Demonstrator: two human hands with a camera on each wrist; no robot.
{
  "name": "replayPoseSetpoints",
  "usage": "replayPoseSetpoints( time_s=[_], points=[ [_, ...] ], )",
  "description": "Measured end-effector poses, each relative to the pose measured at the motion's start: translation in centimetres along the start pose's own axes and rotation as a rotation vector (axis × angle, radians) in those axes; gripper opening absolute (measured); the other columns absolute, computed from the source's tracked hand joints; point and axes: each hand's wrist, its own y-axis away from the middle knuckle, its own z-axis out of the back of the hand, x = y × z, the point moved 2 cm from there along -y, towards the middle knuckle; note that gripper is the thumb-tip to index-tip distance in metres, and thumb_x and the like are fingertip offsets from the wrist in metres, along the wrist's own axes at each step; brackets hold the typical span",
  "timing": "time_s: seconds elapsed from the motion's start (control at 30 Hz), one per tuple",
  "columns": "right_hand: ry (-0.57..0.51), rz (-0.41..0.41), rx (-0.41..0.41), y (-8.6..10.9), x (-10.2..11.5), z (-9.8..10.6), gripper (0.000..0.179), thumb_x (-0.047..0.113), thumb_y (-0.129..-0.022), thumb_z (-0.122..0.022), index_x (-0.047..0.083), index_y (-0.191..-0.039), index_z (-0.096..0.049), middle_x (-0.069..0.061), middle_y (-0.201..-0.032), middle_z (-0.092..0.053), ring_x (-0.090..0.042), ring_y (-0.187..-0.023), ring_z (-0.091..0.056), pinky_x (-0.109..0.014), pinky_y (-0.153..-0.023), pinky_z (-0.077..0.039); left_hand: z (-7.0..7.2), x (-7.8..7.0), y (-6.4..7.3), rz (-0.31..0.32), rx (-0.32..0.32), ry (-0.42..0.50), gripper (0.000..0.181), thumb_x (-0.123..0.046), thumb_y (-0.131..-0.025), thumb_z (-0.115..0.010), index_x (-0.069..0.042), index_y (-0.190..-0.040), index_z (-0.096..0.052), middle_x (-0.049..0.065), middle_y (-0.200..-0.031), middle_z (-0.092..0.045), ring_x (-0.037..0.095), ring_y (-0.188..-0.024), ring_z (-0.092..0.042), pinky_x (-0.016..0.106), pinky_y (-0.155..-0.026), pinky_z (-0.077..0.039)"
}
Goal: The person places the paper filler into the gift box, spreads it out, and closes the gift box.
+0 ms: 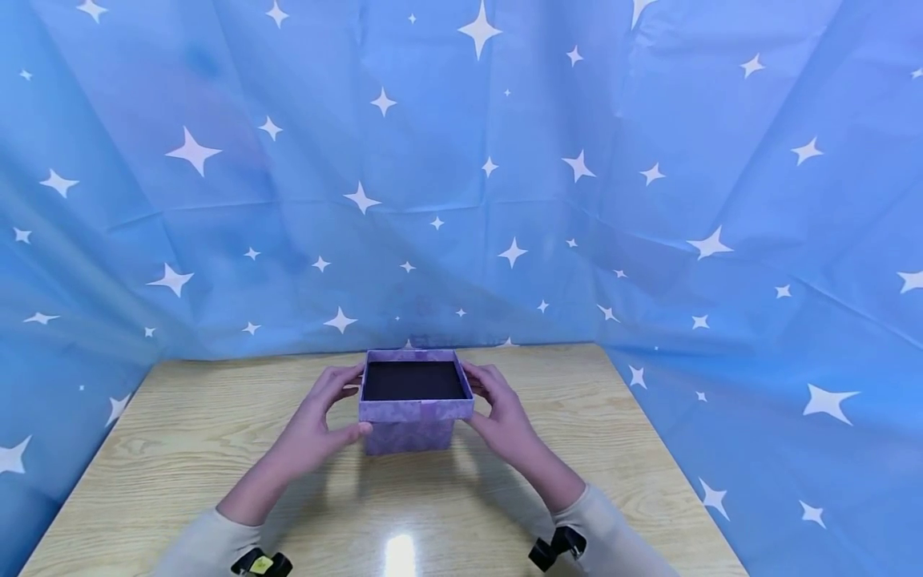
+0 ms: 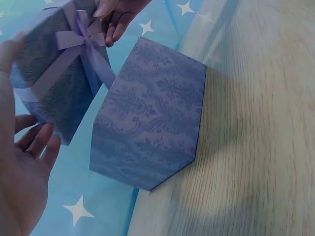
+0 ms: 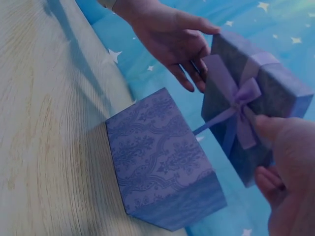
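Observation:
A purple patterned box lid (image 1: pixel 404 411) is held with its black lining (image 1: pixel 414 381) facing up in the head view. My left hand (image 1: pixel 317 417) grips its left side and my right hand (image 1: pixel 508 413) grips its right side. Both wrist views show the lid's outer face, where a lilac ribbon bow (image 2: pixel 83 39) is tied. Below the lid, the matching box base (image 1: pixel 409 437) stands on the table; its damask-like pattern (image 3: pixel 152 147) shows up close. A ribbon tail hangs down towards the base. Whether it touches cannot be told, and the lid hides the base's upper part.
Under the box lies a pale wood-grain table (image 1: pixel 216 417). A blue curtain (image 1: pixel 433 160) with white stars hangs behind it and along both sides. Black devices (image 1: pixel 558 547) are strapped at both wrists over light sleeves (image 1: pixel 609 537).

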Motion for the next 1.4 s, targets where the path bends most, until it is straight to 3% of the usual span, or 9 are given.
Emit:
replayPoseSetpoints(
  time_s=[0.2, 0.37, 0.57, 0.67, 0.87, 1.03, 1.17, 1.27, 1.4],
  points=[
    [0.023, -0.007, -0.084, -0.1, 0.3, 0.2, 0.053, -0.004, -0.097, -0.083, -0.002, -0.148, -0.067, -0.016, -0.126, -0.068, -0.031, -0.117, -0.071, -0.03, -0.105, -0.057, -0.3, -0.1, -0.4, -0.048, -0.066, 0.092, 0.075, -0.002, -0.094, -0.086, 0.003, -0.16, -0.053, 0.018, -0.16, -0.05, 0.046, -0.142, -0.056, 0.026, -0.122, -0.041],
    [0.009, -0.055, -0.152, -0.3, 0.7, 0.3, 0.023, 0.005, -0.098, -0.086, 0.008, -0.12, -0.079, -0.004, -0.116, -0.072, -0.021, -0.106, -0.071, -0.032, -0.095, -0.06, -0.6, -0.3, -0.6, -0.005, -0.101, 0.047, 0.062, -0.004, -0.099, -0.084, -0.005, -0.157, -0.061, 0.012, -0.159, -0.056, 0.04, -0.146, -0.055, 0.016, -0.119, -0.038],
    [-0.062, -0.115, -0.217, -0.6, 0.6, 0.2, 0.009, 0.005, -0.098, -0.086, 0.01, -0.102, -0.08, -0.005, -0.104, -0.072, -0.019, -0.1, -0.074, -0.03, -0.093, -0.062, -0.8, -0.4, -0.7, 0.03, -0.129, -0.036, 0.049, -0.008, -0.104, -0.08, -0.005, -0.151, -0.068, 0.008, -0.151, -0.066, 0.033, -0.138, -0.065, 0.022, -0.115, -0.047],
    [-0.084, -0.161, -0.241, -0.6, 0.5, 0.2, 0.006, 0.01, -0.1, -0.085, 0.009, -0.097, -0.079, -0.007, -0.095, -0.072, -0.016, -0.088, -0.069, -0.024, -0.081, -0.058, -0.9, -0.4, -0.7, 0.032, -0.146, -0.033, 0.047, -0.008, -0.103, -0.08, -0.003, -0.148, -0.069, 0.008, -0.143, -0.071, 0.029, -0.127, -0.072, 0.031, -0.108, -0.056],
    [-0.113, -0.234, -0.294, -0.8, 0.4, 0.2, 0.014, 0.022, -0.1, -0.086, 0.009, -0.096, -0.08, -0.011, -0.079, -0.069, -0.016, -0.067, -0.056, -0.024, -0.057, -0.041, -1.2, -0.4, -0.5, 0.025, -0.158, 0.05, 0.05, -0.001, -0.1, -0.082, -0.001, -0.148, -0.069, 0.01, -0.137, -0.073, 0.021, -0.11, -0.077, 0.033, -0.094, -0.063],
    [-0.172, -0.245, -0.336, -1.0, 0.0, 0.0, 0.02, 0.022, -0.101, -0.085, 0.013, -0.119, -0.082, -0.014, -0.072, -0.067, -0.013, -0.06, -0.055, -0.023, -0.05, -0.037, -1.5, -0.3, -0.5, 0.013, -0.133, 0.114, 0.065, 0.003, -0.097, -0.083, -0.002, -0.158, -0.06, 0.016, -0.147, -0.065, 0.019, -0.1, -0.078, 0.026, -0.087, -0.063],
    [-0.225, -0.19, -0.332, -1.2, -0.5, -0.2, 0.045, 0.012, -0.104, -0.081, 0.014, -0.148, -0.072, -0.009, -0.112, -0.078, -0.009, -0.058, -0.057, -0.022, -0.053, -0.046, -1.7, 0.0, -0.4, 0.025, -0.096, 0.15, 0.08, 0.002, -0.098, -0.082, -0.013, -0.169, -0.049, 0.014, -0.166, -0.05, 0.017, -0.097, -0.077, 0.026, -0.083, -0.063],
    [-0.217, -0.154, -0.302, -1.2, -0.6, -0.3, 0.052, 0.008, -0.106, -0.077, 0.013, -0.156, -0.066, -0.005, -0.152, -0.066, -0.008, -0.06, -0.063, -0.022, -0.058, -0.053, -1.9, 0.2, -0.2, 0.03, -0.058, 0.17, 0.084, 0.001, -0.101, -0.08, -0.018, -0.173, -0.043, 0.009, -0.176, -0.039, 0.016, -0.096, -0.076, 0.027, -0.082, -0.063],
    [-0.199, -0.157, -0.247, -1.1, -0.8, -0.3, 0.05, 0.009, -0.108, -0.073, 0.013, -0.157, -0.065, -0.008, -0.163, -0.058, -0.009, -0.067, -0.071, -0.022, -0.061, -0.057, -2.0, 0.3, -0.1, 0.014, -0.034, 0.192, 0.08, 0.004, -0.103, -0.076, -0.014, -0.173, -0.042, 0.009, -0.179, -0.034, 0.015, -0.095, -0.075, 0.027, -0.079, -0.062]
  ],
)
